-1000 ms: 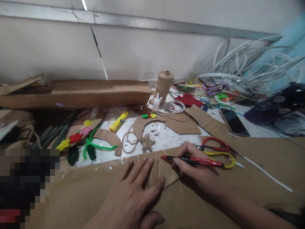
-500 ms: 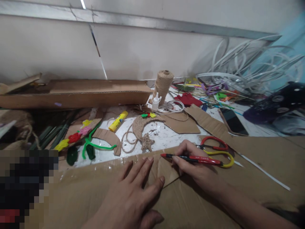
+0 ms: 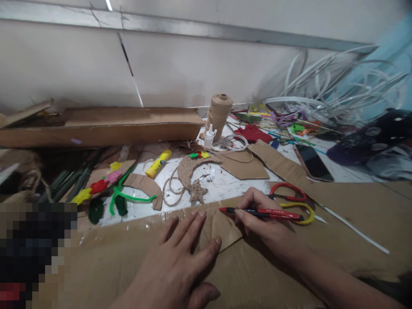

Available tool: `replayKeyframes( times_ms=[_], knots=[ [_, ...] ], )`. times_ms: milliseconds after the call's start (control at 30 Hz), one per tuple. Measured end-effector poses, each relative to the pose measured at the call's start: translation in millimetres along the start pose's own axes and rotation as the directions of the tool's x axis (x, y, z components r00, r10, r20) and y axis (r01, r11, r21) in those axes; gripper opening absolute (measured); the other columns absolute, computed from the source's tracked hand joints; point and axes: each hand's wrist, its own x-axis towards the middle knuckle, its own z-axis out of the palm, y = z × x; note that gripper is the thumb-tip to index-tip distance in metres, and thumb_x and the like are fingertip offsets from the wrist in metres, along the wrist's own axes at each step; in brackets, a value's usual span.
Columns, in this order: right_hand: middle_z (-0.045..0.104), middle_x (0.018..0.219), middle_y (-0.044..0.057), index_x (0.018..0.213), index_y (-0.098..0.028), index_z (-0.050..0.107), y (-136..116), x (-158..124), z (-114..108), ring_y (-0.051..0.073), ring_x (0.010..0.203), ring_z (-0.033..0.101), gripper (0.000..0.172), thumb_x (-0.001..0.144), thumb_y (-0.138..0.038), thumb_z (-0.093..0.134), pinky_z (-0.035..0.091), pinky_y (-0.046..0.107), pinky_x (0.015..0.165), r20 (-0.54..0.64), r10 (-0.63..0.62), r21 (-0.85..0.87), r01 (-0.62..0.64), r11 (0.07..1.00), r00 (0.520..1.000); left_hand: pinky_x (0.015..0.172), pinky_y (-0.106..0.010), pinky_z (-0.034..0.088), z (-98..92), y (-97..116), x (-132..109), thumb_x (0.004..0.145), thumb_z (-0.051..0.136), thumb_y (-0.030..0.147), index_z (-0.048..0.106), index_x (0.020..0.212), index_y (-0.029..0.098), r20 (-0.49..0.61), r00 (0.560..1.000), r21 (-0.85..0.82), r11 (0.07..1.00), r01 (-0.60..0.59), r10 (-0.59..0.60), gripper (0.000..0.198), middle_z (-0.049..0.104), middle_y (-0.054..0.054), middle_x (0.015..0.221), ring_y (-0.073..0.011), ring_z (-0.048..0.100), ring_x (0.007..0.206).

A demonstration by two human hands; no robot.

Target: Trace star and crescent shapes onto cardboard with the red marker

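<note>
My right hand (image 3: 265,225) grips a red and black pen (image 3: 264,213), whose tip rests near a cut triangular flap (image 3: 225,229) in a large brown cardboard sheet (image 3: 347,231). My left hand (image 3: 174,266) lies flat on the sheet with its fingers spread, holding nothing, and its thumb is beside the flap. Just beyond my right hand, a pair of scissors with red and yellow handles (image 3: 286,187) lies on the cardboard.
Behind the sheet are a jute twine spool (image 3: 219,116), a yellow glue stick (image 3: 157,163), a jute crescent (image 3: 189,171), green pipe cleaners (image 3: 120,197), a long cardboard box (image 3: 99,128), a smartphone (image 3: 313,163) and white plastic strips (image 3: 334,81). A pixelated patch covers the lower left.
The view has drifted slightly. Both hands stay in nearly the same place on the cardboard, and the pen tip has shifted only a little.
</note>
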Motion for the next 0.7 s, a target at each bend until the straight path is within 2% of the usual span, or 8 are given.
replayKeyframes(
  times_ms=[267, 467, 700],
  knots=[
    [0.054, 0.063, -0.005, 0.082, -0.025, 0.056, -2, 1, -2, 0.015, 0.056, 0.044, 0.023, 0.096, -0.037, 0.069, 0.032, 0.028, 0.052, 0.009, 0.004, 0.006, -0.004, 1.000, 1.000, 0.113, -0.079, 0.044, -7.0, 3, 3, 0.083, 0.092, 0.040, 0.062, 0.155, 0.032, 0.079, 0.997, 0.036, 0.999, 0.005, -0.008, 0.078, 0.037, -0.028, 0.169, -0.0525, 0.039, 0.154],
    [0.054, 0.065, -0.005, 0.079, -0.025, 0.056, -9, -1, -2, 0.014, 0.057, 0.043, 0.023, 0.095, -0.036, 0.069, 0.031, 0.029, 0.054, 0.012, 0.019, 0.020, -0.019, 1.000, 1.000, 0.117, -0.077, 0.041, -4.6, 2, 0, 0.084, 0.091, 0.039, 0.060, 0.157, 0.034, 0.061, 0.998, 0.016, 1.000, 0.016, -0.017, 0.079, 0.036, -0.024, 0.171, -0.0508, 0.038, 0.156],
    [0.055, 0.066, -0.003, 0.074, -0.025, 0.057, -15, 1, -3, 0.016, 0.062, 0.046, 0.021, 0.088, -0.034, 0.069, 0.032, 0.030, 0.056, -0.025, -0.020, -0.028, 0.020, 0.999, 0.999, 0.117, -0.075, 0.043, 0.9, -1, -3, 0.085, 0.090, 0.041, 0.061, 0.156, 0.036, 0.007, 1.000, 0.002, 1.000, 0.007, -0.007, 0.077, 0.038, -0.020, 0.173, -0.0503, 0.040, 0.156]
  ],
)
